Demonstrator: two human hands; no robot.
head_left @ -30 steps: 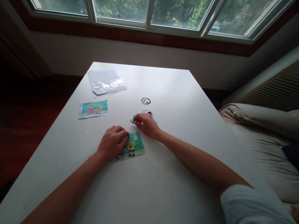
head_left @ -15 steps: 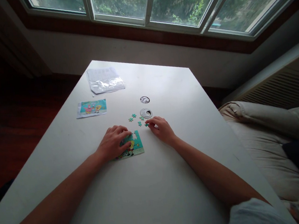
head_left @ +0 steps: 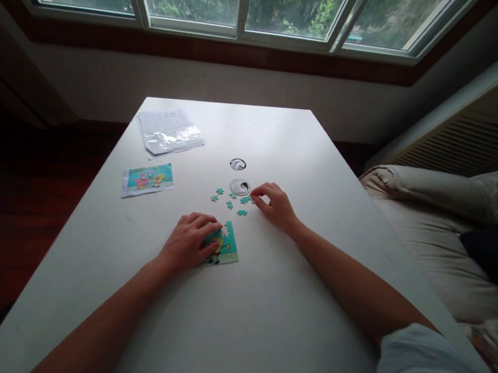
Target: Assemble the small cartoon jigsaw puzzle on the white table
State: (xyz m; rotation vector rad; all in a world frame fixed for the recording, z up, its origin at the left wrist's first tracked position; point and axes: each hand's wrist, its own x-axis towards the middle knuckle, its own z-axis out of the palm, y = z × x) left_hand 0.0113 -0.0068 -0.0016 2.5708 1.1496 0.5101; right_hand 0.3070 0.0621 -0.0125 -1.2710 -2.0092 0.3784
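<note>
A partly assembled jigsaw puzzle (head_left: 231, 247) with a yellow cartoon figure on a green-blue ground lies flat on the table. A gap shows near its upper edge. My left hand (head_left: 190, 240) rests on the puzzle's left part with fingers spread, covering much of it. Beyond the puzzle lie several loose green puzzle pieces, one puzzle piece (head_left: 242, 213) nearest to it. At the right end of this scatter, my right hand (head_left: 275, 207) pinches thumb and forefinger at a small green piece (head_left: 252, 198), mostly hidden by the fingertips.
Two round cable-hole fittings (head_left: 240, 187) are set in the white table (head_left: 253, 310). At the left lies a picture card (head_left: 148, 179) with cartoon figures, and behind it a clear plastic sleeve with papers (head_left: 172, 130). A beige padded seat (head_left: 412, 217) stands at the right.
My right hand has moved slightly right and away from me; the piece it was touching now lies free on the table. More loose pieces show beside its fingertips. My left hand stays on the puzzle.
</note>
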